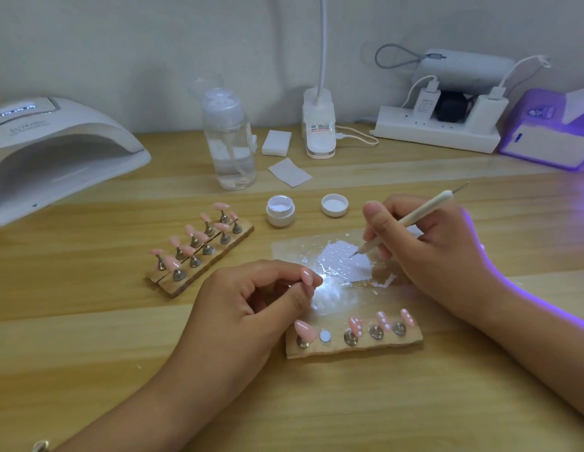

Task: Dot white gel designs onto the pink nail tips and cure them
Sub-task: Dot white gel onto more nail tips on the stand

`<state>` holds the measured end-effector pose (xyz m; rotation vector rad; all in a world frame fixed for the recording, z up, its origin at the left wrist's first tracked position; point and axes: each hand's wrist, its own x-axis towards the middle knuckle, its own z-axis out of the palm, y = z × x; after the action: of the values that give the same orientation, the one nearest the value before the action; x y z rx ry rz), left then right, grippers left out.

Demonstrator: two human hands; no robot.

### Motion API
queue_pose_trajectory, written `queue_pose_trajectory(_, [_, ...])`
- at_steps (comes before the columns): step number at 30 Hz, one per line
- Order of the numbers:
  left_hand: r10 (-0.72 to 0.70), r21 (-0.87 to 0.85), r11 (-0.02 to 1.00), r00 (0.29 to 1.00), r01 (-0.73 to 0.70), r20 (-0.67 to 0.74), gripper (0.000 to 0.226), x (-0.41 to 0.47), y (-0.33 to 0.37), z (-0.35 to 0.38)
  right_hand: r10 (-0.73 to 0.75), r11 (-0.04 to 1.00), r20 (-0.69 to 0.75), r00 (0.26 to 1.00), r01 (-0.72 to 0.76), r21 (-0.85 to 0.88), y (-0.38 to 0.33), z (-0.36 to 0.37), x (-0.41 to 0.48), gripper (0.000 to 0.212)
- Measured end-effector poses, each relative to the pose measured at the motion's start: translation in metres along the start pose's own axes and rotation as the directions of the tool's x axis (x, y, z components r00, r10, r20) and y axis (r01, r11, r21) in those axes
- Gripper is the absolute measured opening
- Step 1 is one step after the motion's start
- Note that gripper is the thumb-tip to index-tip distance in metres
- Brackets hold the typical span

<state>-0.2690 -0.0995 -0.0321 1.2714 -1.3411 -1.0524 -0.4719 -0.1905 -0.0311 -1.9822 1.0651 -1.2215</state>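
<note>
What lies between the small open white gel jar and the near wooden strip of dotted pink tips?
Head view: a clear plastic sheet smeared with white gel lies there.

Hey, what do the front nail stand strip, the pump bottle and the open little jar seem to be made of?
The front stand strip looks like pale matte wood, with rough, uneven edges; its studs gleam like metal. The pump bottle seems clear plastic: liquid and tube show through. The open jar is probably smooth white plastic.
</note>
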Motion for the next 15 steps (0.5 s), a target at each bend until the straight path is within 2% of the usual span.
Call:
queue_pose_trajectory(8, [-0.014, -0.002, 1.0, 1.0, 0.014, 0.006, 0.011, -0.0005, -0.0002, 0.0008, 0.064, 0.998, 0.016, 0.998, -0.064, 0.025, 0.0006, 0.0016, 0.0003, 0.037])
queue_pose_trajectory(15, [-0.023, 0.005, 1.0, 1.0, 0.023, 0.007, 0.014, -0.0002, 0.0012, 0.0011, 0.042, 0.999, -0.003, 0.999, -0.042, -0.007, 0.0006, 0.0016, 0.0002, 0.039])
